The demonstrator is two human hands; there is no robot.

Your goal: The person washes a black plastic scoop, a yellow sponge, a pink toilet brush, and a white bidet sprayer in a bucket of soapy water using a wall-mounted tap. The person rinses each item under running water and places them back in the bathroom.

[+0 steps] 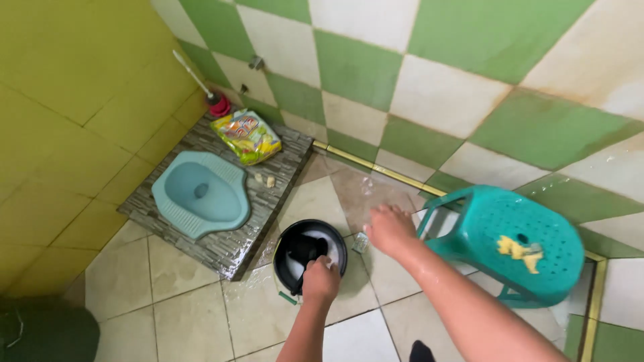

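Note:
My left hand is closed on the handle of a black dipper that sits inside a round black bucket on the wet tiled floor. The bucket holds pale water. My right hand hovers just right of the bucket with fingers spread, palm down, holding nothing. A small grey object lies on the floor under that hand, between bucket and stool.
A teal plastic stool with a yellow scrap on its seat stands right. A light blue squat toilet sits in a raised grey tiled platform at left, with a yellow-green plastic packet and a red-based brush behind. Green-and-white tiled walls close the corner.

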